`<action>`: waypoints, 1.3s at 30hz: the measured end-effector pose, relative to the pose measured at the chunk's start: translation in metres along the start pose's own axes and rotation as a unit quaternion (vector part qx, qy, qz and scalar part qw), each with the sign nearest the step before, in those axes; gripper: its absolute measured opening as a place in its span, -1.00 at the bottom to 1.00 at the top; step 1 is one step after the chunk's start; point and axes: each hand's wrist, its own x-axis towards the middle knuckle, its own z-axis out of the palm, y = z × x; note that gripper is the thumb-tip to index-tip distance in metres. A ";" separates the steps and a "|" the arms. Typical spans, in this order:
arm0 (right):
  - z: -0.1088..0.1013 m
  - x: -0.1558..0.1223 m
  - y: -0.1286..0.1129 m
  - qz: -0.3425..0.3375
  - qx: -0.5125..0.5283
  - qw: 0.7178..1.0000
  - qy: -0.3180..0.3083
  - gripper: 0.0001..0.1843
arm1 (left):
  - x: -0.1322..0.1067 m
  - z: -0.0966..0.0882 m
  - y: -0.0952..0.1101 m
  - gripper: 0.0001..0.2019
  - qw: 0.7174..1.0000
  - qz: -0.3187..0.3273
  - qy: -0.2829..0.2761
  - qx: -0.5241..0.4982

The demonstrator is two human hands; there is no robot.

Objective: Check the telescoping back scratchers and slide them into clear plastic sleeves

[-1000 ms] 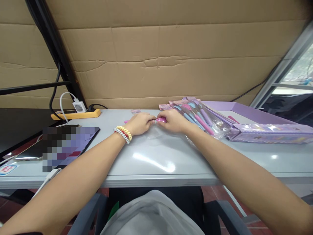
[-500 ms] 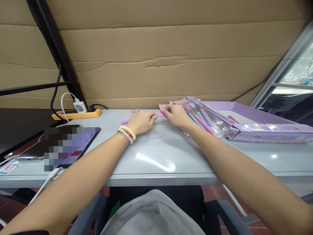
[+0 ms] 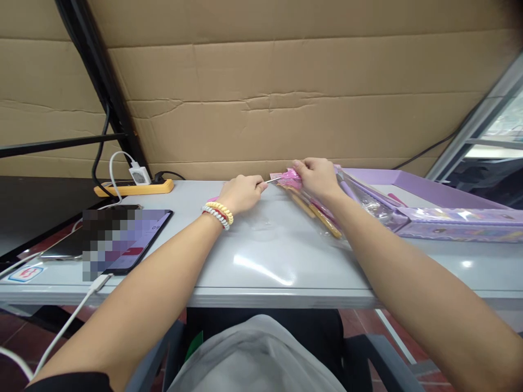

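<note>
My left hand (image 3: 243, 195), with bracelets at the wrist, is closed around a slim tool with a thin metal shaft (image 3: 273, 179). A bit of its pink handle (image 3: 213, 200) shows behind the hand. At the shaft's other end is a pink head (image 3: 289, 175), which the fingers of my right hand (image 3: 319, 177) pinch. The head's exact shape is hard to make out. Below and beside my right hand lie clear plastic packs (image 3: 372, 209) of long-handled tools, among them wood-coloured handles (image 3: 324, 220). My right hand and forearm partly cover these packs.
On the right stands an open purple box (image 3: 461, 224). To the left lie a phone with a lit screen (image 3: 153, 228), white cables and a yellow power strip (image 3: 153, 188) with a white charger (image 3: 140, 174). A cardboard wall (image 3: 261, 130) rises behind the grey table (image 3: 245, 261).
My right hand has moved right and slightly up, farther from my left hand, with more metal shaft showing between them. Wood-coloured handles now show where pink and blue ones did.
</note>
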 end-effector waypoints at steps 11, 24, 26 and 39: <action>-0.029 0.022 0.044 0.093 -0.019 0.983 0.159 -0.64 | 0.007 -0.011 -0.020 -0.65 1.000 0.011 -0.011 0.002; -0.061 0.043 0.100 0.228 -0.007 0.903 0.365 -0.70 | 0.013 -0.012 -0.055 -0.71 0.996 0.026 0.063 0.059; -0.063 0.044 0.105 0.241 -0.008 0.893 0.380 -0.70 | 0.014 -0.011 -0.056 -0.71 0.992 0.028 0.093 0.081; -0.068 0.040 0.130 0.288 0.040 0.861 0.418 -0.71 | 0.010 -0.003 -0.077 -0.66 0.966 -0.053 0.216 0.129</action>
